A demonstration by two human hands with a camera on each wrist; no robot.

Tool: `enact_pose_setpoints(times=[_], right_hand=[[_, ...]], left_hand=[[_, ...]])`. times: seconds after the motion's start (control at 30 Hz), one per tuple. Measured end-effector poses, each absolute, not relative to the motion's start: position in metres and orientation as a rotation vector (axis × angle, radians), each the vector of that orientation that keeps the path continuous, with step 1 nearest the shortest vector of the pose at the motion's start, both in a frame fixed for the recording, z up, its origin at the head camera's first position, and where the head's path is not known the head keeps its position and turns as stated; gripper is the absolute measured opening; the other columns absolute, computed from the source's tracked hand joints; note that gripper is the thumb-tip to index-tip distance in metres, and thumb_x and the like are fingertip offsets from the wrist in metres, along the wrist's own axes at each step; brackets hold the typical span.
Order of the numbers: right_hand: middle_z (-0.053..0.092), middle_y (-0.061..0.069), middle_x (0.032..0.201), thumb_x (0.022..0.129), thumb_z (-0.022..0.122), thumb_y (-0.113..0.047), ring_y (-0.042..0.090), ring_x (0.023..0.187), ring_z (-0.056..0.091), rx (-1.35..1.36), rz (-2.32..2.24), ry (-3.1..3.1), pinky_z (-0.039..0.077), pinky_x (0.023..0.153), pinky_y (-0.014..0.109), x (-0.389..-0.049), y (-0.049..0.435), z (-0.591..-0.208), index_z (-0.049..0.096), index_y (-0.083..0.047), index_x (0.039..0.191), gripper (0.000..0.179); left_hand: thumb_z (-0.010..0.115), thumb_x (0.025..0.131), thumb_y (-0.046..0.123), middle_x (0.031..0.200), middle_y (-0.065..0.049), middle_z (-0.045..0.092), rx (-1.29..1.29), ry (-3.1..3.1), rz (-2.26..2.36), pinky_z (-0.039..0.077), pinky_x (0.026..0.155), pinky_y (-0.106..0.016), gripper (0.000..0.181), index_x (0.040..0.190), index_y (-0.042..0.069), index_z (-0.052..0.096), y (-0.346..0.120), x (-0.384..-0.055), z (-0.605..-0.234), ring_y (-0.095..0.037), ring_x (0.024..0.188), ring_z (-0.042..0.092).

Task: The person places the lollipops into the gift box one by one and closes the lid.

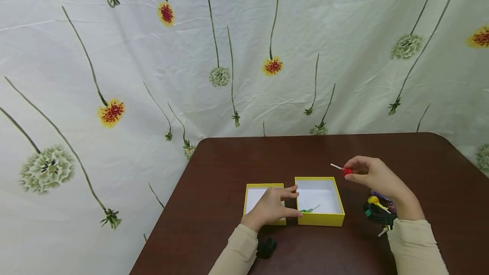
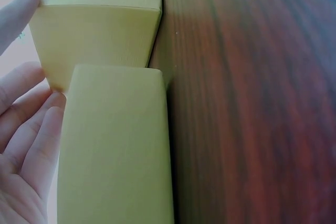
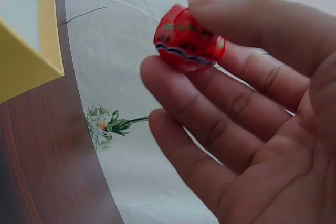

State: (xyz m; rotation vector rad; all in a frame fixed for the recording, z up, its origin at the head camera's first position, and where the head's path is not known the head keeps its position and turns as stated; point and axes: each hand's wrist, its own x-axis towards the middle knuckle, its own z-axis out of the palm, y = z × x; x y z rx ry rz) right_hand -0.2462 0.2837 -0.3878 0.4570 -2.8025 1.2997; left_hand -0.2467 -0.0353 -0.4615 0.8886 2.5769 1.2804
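On the left, a low yellow box [image 1: 267,185] sits on the brown table [image 1: 229,160], partly behind your left hand [image 1: 272,205]. That hand's thumb and fingers are spread wide at the left side of the deep yellow box [image 1: 321,220], but it's hard to tell if they grip it. Inside, a green lollipop [image 1: 307,211] lies near the front. Just right of that box, up in the air, your right hand [image 1: 368,175] pinches a red lollipop [image 1: 347,172], its white stick pointing left. A yellow lollipop [image 1: 373,200] lies by your right wrist.
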Motion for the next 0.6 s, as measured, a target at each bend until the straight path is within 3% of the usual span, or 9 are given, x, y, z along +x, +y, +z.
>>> enact_pose_setpoints(times=[0.47, 0.6], right_hand=[[0.070, 0.012, 0.109, 0.093, 0.073, -0.017, 0.012, 0.088, 0.064, 0.498, 1.270, -2.778, 0.056, 0.074, 0.020, -0.2451, 0.2818, -0.3852, 0.070, -0.003, 0.116, 0.028], [0.070, 0.011, 0.111, 0.093, 0.073, -0.021, 0.017, 0.094, 0.062, 0.488, 1.252, -2.786, 0.056, 0.075, 0.021, -0.2441, 0.2806, -0.3842, 0.071, -0.005, 0.116, 0.028]], left_hand=[[0.086, 0.079, 0.029, 0.147, 0.001, 0.056, 0.864, 2.563, 1.291, 0.053, 0.098, -0.023, 0.059, 0.129, 0.005, 0.068, -0.0346, -0.2474, -0.4623, -0.013, 0.122, 0.064], [0.086, 0.079, 0.029, 0.147, 0.001, 0.056, 0.871, 2.566, 1.289, 0.053, 0.098, -0.024, 0.058, 0.129, 0.005, 0.068, -0.0346, -0.2470, -0.4616, -0.014, 0.123, 0.064]])
